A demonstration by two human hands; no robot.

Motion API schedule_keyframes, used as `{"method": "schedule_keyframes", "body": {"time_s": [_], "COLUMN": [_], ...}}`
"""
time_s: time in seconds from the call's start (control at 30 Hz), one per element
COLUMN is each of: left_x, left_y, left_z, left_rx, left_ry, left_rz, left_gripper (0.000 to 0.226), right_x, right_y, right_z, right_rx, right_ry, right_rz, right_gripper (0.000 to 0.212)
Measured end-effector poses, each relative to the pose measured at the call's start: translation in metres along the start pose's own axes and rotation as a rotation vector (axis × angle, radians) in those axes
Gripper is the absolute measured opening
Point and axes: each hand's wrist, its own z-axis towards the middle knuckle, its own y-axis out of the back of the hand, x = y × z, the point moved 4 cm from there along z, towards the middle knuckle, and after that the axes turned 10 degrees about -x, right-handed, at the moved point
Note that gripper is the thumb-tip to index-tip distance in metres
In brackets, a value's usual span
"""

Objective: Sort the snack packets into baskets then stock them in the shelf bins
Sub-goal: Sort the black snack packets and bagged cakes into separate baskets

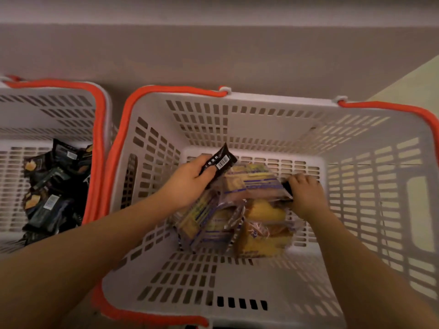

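Sorting stage, head view. The left hand (190,179) grips a black packet (219,161) lifted above the yellow packets (237,210) heaped in the large basket (261,276). The right hand (306,191) curls around a second dark packet (287,187) at the heap's right edge, mostly hidden. Black packets (54,186) already fill the left basket (97,138). Risk: pulling the buried dark packet may drag a yellow one along, or the left hand's end-grip may slip over the gap between the baskets.

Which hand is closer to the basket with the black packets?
Left. The left hand, gripping a black packet, is nearer the left basket; the right hand is farther, across the yellow packets.
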Motion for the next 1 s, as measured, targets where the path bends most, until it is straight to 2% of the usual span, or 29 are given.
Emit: {"method": "schedule_keyframes", "body": {"time_s": [0.07, 0.13, 0.27, 0.33, 0.47, 0.57, 0.67, 0.8, 0.87, 1.0], "left_x": [-0.001, -0.005, -0.015, -0.021, -0.032, -0.041, -0.044, -0.044, -0.036, -0.001], "left_y": [-0.005, -0.008, -0.005, 0.000, 0.016, 0.035, 0.063, 0.104, 0.124, 0.164], "left_z": [0.003, 0.003, -0.003, -0.012, -0.039, -0.066, -0.094, -0.123, -0.132, -0.144], "left_rx": [0.006, 0.012, -0.044, -0.068, -0.077, -0.113, -0.161, -0.184, -0.218, -0.364], "left_ry": [0.006, -0.012, -0.030, -0.028, -0.045, -0.120, -0.202, -0.333, -0.342, -0.278], "left_rz": [-0.023, -0.010, -0.024, -0.100, -0.247, -0.305, -0.367, -0.417, -0.413, -0.251], "left_gripper": [0.024, 0.022, 0.021, 0.023, 0.027, 0.028, 0.032, 0.045, 0.051, 0.041], "right_x": [0.000, -0.005, -0.012, 0.002, 0.060, 0.114, 0.169, 0.228, 0.258, 0.307], "right_y": [-0.006, -0.006, 0.041, 0.070, 0.132, 0.166, 0.191, 0.218, 0.229, 0.237], "right_z": [-0.004, -0.007, -0.020, -0.029, -0.049, -0.062, -0.069, -0.075, -0.081, -0.097], "right_rx": [0.013, 0.030, -0.216, -0.228, -0.121, -0.068, 0.071, 0.105, 0.172, 0.323], "right_ry": [0.052, -0.037, -0.622, -0.715, -0.644, -0.600, -0.538, -0.468, -0.427, -0.320], "right_rz": [-0.057, 0.019, 0.778, 1.159, 1.667, 1.640, 1.691, 1.752, 1.789, 1.938], "right_gripper": [0.047, 0.047, 0.034, 0.028, 0.021, 0.031, 0.028, 0.060, 0.067, 0.065]}}
